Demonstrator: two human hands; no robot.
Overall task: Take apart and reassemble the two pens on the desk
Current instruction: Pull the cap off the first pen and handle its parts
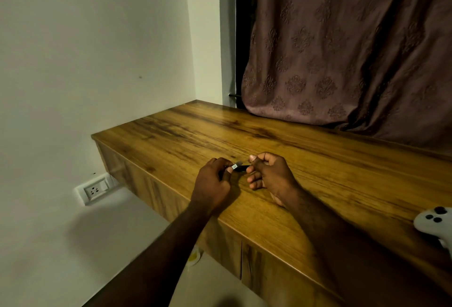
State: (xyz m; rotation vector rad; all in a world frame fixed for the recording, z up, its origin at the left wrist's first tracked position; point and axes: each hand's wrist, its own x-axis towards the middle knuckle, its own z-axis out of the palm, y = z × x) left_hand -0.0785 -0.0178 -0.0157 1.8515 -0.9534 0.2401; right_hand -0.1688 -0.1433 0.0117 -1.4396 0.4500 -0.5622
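- While held over the wooden desk (281, 140), a black pen (238, 168) with a small white label spans both hands.
- left hand (214, 182) fingers pinch its left end.
- right hand (270, 174) fingers pinch its right end.
- white game controller (434, 224) at desk's right edge.

White game controller (434, 224) at desk's (305, 160) right edge; curtain (342, 50) behind.

Head view — looks forward and down, near the desk (269, 140).
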